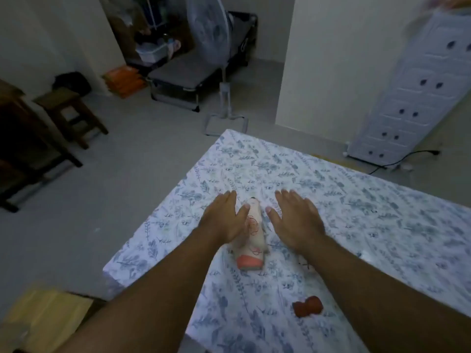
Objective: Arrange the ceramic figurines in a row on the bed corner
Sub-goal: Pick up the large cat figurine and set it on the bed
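Note:
A tall cream ceramic figurine (254,233) with red line drawings and a coral base lies on its side near the corner of the bed (356,225), which has a blue floral sheet. My left hand (224,217) rests flat just left of it, its thumb touching the figurine's upper part. Just right of the figurine my right hand (295,217) lies flat on the sheet, fingers spread, with a small gap between them. A small dark red figurine (308,306) sits on the sheet nearer to me, between my forearms and apart from both.
Beyond the bed corner stands a pedestal fan (224,85) on the grey floor. A white drawer cabinet (413,98) with a cable is at the right. A wooden stool (68,113) and dark table are left. A yellowish box (43,319) is at lower left.

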### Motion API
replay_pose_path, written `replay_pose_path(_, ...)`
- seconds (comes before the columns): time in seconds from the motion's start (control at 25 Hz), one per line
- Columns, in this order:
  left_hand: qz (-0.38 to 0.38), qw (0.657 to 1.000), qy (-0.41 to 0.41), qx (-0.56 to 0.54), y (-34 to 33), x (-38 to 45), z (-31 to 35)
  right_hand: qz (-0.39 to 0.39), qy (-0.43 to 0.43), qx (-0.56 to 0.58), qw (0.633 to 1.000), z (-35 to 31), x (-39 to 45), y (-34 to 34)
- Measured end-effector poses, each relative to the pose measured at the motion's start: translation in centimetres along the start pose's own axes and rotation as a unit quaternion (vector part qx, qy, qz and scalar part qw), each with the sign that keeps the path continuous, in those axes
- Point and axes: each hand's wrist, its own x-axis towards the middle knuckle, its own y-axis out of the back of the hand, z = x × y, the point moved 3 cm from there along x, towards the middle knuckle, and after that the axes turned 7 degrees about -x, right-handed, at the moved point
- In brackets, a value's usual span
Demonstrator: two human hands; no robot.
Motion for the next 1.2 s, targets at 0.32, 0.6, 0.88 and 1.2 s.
replay_pose_path(0.32, -0.101, 0.928, 0.112, -0.341, -5.2, 1.8, -6.1, -0.121, -0.172, 0.353, 0.912, -5.3, 0.5, -10.2)
replay_pose_path(0.6, -0.028, 0.899, 0.067, -0.431, -1.8, 2.5, -6.0, -0.116, -0.128, 0.487, 0.856, -4.9, 0.7, -6.6)
replay_pose_path(0.88, 0.004, 0.925, -0.100, -0.367, 0.5, 1.1, -6.6, -0.030, -0.080, 0.541, 0.836, -7.3, -0.3, -4.9)
replay_pose_path(1.2, -0.030, 0.949, -0.173, -0.261, -1.7, -1.6, -7.7, 0.029, -0.106, 0.510, 0.853, -7.0, -3.8, -8.9)
